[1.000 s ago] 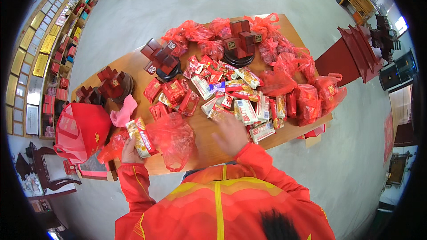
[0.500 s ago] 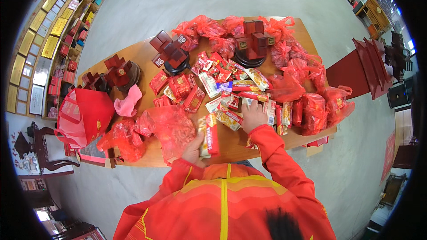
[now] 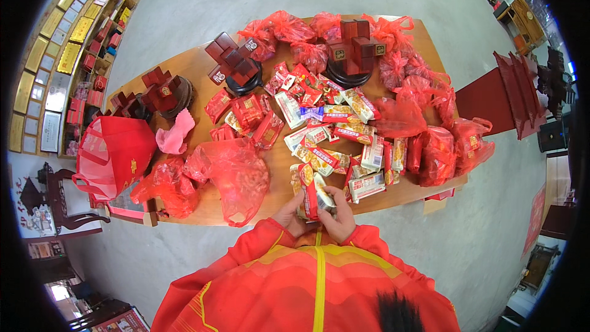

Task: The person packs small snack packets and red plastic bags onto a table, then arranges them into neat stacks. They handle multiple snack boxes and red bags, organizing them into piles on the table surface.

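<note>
My left hand (image 3: 289, 214) and my right hand (image 3: 338, 216) meet at the table's near edge, both closed around a small bundle of snack packets (image 3: 311, 189) held upright. An open red plastic bag (image 3: 232, 175) lies just left of my hands on the wooden table (image 3: 203, 209). More snack packets (image 3: 335, 138) in red, white and yellow are spread across the middle of the table beyond my hands.
Filled red plastic bags (image 3: 436, 154) line the right and far edges. Dark red wooden boxes on round stands (image 3: 236, 64) sit at the far left and centre. A red mesh basket (image 3: 114, 154) and pink cloth (image 3: 174, 135) lie left. Grey floor surrounds the table.
My right hand came back from the packet pile to the near edge and joined my left hand on the bundle. The left hand moved right, away from the red bag.
</note>
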